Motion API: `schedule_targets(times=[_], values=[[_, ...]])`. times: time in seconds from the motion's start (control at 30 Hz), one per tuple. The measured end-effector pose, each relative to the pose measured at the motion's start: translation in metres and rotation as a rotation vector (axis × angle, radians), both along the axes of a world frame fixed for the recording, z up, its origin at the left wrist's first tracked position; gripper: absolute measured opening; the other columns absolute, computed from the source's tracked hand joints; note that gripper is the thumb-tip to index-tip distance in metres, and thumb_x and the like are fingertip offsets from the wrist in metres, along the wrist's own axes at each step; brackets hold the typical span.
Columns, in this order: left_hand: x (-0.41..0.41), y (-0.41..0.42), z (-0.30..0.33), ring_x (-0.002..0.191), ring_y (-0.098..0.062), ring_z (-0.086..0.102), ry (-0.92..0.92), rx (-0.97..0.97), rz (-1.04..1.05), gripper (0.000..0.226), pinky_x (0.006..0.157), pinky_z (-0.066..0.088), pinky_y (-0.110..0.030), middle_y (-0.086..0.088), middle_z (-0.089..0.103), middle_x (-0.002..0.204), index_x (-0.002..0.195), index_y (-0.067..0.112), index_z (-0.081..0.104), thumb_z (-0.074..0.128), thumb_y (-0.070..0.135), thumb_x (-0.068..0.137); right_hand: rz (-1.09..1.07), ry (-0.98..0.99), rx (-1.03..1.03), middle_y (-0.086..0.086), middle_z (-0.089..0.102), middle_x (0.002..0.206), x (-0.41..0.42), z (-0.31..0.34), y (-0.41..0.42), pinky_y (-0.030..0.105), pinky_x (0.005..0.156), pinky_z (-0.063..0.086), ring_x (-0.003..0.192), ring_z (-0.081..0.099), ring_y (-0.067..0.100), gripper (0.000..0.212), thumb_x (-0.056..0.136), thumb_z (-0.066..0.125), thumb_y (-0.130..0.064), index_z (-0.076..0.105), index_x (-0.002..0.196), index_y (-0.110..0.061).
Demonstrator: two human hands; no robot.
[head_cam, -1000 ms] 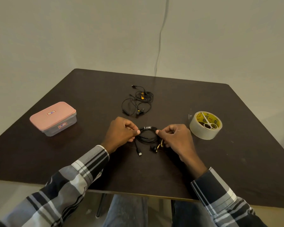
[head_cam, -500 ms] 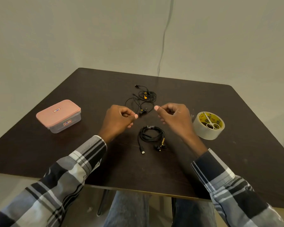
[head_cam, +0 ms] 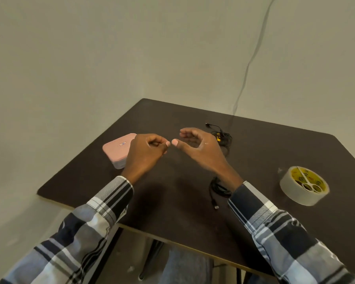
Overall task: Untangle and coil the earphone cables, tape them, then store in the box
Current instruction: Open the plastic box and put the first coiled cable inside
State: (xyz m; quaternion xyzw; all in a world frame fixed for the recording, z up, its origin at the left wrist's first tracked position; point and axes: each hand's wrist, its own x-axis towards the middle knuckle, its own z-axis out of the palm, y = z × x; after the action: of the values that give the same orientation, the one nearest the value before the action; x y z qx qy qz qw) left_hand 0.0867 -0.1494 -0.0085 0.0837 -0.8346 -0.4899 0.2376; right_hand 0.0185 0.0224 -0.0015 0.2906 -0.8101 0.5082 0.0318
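A coiled black earphone cable (head_cam: 218, 188) lies on the dark table (head_cam: 172, 201), partly hidden under my right forearm, its plug end pointing toward me. A second, tangled black earphone set (head_cam: 223, 138) lies farther back, just behind my right hand (head_cam: 197, 149). That hand hovers above the table with curved fingers and holds nothing. My left hand (head_cam: 146, 154) floats beside it with curled fingers and is also empty; the thumb tips nearly meet. The closed pink-lidded box (head_cam: 116, 148) sits at the left, partly behind my left hand.
A roll of clear tape (head_cam: 295, 191) with a yellow core lies flat at the right. The table's left edge and near edge are close to my forearms. A thin wire (head_cam: 252, 58) runs down the wall behind the table.
Both hands let go of the coiled cable, which stays on the table, and rose and moved to the left toward the box. The view has swung left.
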Motion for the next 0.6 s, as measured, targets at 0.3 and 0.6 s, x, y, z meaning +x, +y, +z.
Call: schedule_targets(times=[0.3,0.6], values=[[0.035,-0.076,-0.027,0.101,-0.005,0.058,0.163,-0.097,0.343,0.043,0.082,0.052,-0.02,0.006,0.063,0.114,0.114,0.02,0.066,0.079,0.042,0.08,0.17,0.049,0.247,-0.003,0.056,0.144,-0.019,-0.013,-0.075,0.038,0.105,0.051,0.129,0.053,0.011,0.071,0.079,0.081,-0.048,0.056,0.14,-0.022],[0.036,-0.093,-0.051,0.125,-0.014,0.047,-0.121,-0.044,0.165,0.099,0.094,0.043,-0.025,-0.003,0.043,0.141,0.146,0.018,0.037,0.089,0.041,0.065,0.373,0.019,0.445,0.002,0.042,0.156,-0.026,-0.019,-0.104,0.04,0.117,0.037,0.14,0.042,0.018,0.084,0.082,0.082,-0.032,0.039,0.152,-0.016]])
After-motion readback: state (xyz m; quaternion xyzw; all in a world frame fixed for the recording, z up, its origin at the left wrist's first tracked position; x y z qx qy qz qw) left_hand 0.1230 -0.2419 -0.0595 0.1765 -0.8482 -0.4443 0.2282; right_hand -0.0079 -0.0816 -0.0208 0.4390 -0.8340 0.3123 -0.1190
